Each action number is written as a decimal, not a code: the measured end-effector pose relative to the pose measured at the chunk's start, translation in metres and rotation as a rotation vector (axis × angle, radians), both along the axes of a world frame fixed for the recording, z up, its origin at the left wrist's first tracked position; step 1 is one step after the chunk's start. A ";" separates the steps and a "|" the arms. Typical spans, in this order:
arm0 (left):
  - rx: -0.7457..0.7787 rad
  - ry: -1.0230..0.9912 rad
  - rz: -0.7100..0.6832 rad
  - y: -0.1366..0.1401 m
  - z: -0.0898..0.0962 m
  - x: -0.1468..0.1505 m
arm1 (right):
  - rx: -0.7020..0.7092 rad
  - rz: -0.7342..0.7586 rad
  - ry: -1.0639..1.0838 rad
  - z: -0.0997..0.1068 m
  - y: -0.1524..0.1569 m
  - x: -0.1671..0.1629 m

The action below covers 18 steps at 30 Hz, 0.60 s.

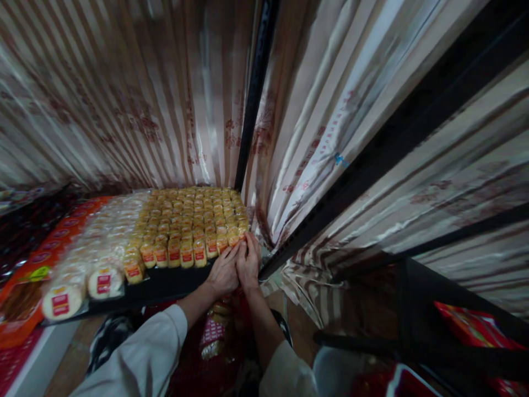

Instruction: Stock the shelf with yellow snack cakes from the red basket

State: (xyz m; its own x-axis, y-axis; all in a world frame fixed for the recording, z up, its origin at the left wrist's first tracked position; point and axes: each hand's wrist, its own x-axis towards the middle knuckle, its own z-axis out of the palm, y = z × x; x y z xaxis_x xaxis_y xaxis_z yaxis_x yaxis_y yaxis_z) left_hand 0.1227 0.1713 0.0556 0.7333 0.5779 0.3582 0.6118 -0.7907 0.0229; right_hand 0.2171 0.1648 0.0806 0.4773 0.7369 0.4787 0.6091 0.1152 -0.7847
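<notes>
At the right front corner of the black shelf (165,284), a yellow packaged snack (232,237) is pinched between the left hand (225,271) and right hand (249,260), which are pressed together beside the striped curtain (330,138).

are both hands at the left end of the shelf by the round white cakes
No, the left hand and right hand are pressed together at the right front corner of the yellow packets, far from the round white cakes.

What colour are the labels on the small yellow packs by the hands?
Red with some white, on the small yellow packs; the head view shows it best along the front row.
</notes>
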 end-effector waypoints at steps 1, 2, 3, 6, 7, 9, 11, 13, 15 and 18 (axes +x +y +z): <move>0.010 0.003 0.002 0.000 0.001 0.000 | 0.000 0.002 -0.001 0.000 0.000 0.000; 0.016 0.008 0.007 0.000 0.003 0.001 | 0.000 0.003 -0.002 0.001 0.001 0.000; 0.018 0.016 0.015 -0.001 0.005 0.001 | 0.000 0.004 -0.003 0.002 0.001 0.001; 0.018 0.052 0.035 -0.002 0.010 0.001 | 0.001 -0.001 -0.009 0.003 0.002 0.001; 0.020 0.063 0.038 -0.003 0.012 0.001 | 0.000 -0.004 -0.011 0.003 0.002 0.001; 0.028 0.072 0.043 -0.003 0.013 0.001 | -0.013 -0.010 -0.009 0.003 0.002 0.000; 0.033 0.067 0.051 -0.003 0.014 0.001 | -0.038 -0.016 0.004 0.003 0.003 -0.002; 0.034 0.061 0.056 -0.003 0.015 0.001 | -0.062 -0.029 0.016 0.004 0.003 -0.003; 0.032 0.066 0.054 -0.004 0.016 0.001 | -0.075 -0.050 -0.003 0.006 0.004 -0.005; 0.021 0.089 0.055 -0.004 0.018 0.000 | -0.100 -0.084 -0.072 0.013 0.003 -0.009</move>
